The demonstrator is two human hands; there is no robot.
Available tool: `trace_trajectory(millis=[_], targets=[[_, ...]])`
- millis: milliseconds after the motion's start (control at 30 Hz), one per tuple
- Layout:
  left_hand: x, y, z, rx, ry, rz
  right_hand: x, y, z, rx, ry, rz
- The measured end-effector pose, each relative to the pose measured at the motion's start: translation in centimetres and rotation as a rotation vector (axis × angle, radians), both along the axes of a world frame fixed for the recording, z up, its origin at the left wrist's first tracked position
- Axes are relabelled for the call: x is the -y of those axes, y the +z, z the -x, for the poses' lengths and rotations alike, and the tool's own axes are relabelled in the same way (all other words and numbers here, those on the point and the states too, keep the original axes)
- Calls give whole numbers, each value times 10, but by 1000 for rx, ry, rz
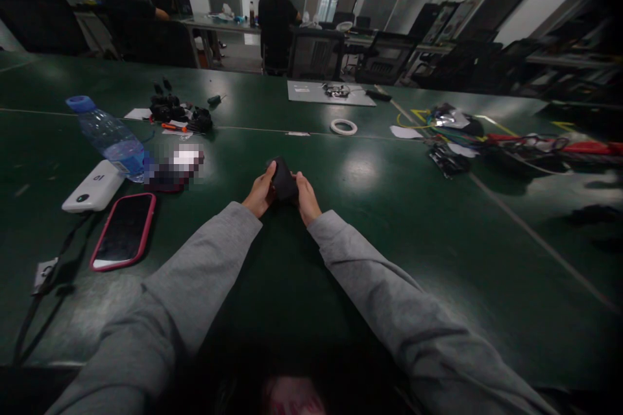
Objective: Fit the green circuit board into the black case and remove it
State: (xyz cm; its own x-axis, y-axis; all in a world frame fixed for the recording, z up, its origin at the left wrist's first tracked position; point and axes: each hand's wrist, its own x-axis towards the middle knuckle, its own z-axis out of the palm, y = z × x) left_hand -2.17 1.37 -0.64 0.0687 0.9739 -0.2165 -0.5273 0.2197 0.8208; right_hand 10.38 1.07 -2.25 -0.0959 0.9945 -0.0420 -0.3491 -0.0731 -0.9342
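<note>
Between my two hands is a small black object (285,180), roughly box-shaped with a smooth dark face; I cannot make out its kind. My left hand (263,191) grips its left side, with the thumb along the upper edge. On the other side, my right hand (305,198) has its fingers against the right edge, and most of them are hidden behind it. The object is held tilted, at or just above the green table (370,240); which of these, I cannot tell.
To the left are a phone in a pink case (124,231), a white power bank (94,187) and a leaning water bottle (119,142). Further off lie black parts (168,107), a tape roll (343,127) and a grey board (311,92). Cables (448,120) spread at right. People sit beyond.
</note>
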Motion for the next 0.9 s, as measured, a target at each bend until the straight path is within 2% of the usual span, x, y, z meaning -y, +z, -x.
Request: trace_trajectory(millis=[133,267,333,433,600,700,767,900], targets=[[1,2,0,14,108,20,14,2,7,206,-78,-194],[0,3,-3,-40,260,69,21,5,7,597,-161,-517],[0,3,-4,-32,283,64,20,5,5,713,-192,-618],[0,5,-2,64,182,30,11,1,-1,654,-164,-578],[5,10,6,127,63,4,-7,-6,-10,363,-58,-281],[6,11,7,127,-15,-15,-11,-7,-12,260,47,-180],[5,9,7,131,-17,-36,-11,-8,-12,281,34,-206],[2,5,4,127,73,-76,-5,-10,-11,571,-209,-424]])
